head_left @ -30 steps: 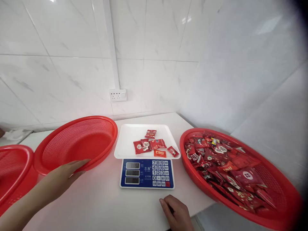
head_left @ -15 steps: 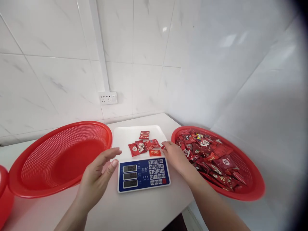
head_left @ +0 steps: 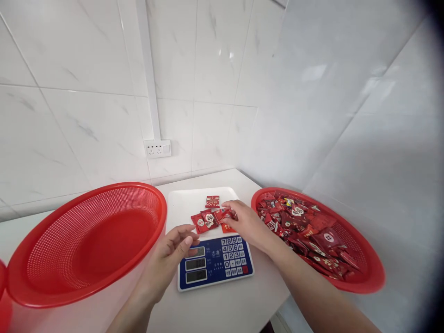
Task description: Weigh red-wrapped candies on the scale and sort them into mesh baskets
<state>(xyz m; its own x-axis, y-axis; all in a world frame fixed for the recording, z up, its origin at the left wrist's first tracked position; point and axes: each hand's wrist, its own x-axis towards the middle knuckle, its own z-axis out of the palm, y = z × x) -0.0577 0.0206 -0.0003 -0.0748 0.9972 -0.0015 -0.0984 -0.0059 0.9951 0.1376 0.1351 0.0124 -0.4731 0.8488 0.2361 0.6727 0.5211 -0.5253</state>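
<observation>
A white kitchen-type weighing scale [head_left: 183, 200] with a blue keypad panel [head_left: 217, 273] stands on the table. On its pan lie several small red snack packets [head_left: 210, 221], one of them [head_left: 212, 201] apart at the back. My right hand [head_left: 248, 224] is over the right side of the pan, thumb and fingers apart around a red packet [head_left: 222, 214]; whether it touches is unclear. An orange-red packet [head_left: 227, 228] is partly hidden below that hand. Near the pan's front left, my left hand [head_left: 169, 254] hovers with fingers loosely bent and apart, covering part of the top display.
To the right stands a red plastic basket [head_left: 373, 273] full of red packets. A red perforated basket [head_left: 45, 293] with a bare bottom is at the left, beside the edge of another red container [head_left: 4, 296]. Behind the white table [head_left: 260, 300] are a tiled wall and a socket [head_left: 158, 148].
My right hand has moved left over the packets on the pan. My left hand has come right, to the front of the pan and over the display. The view has shifted slightly.
</observation>
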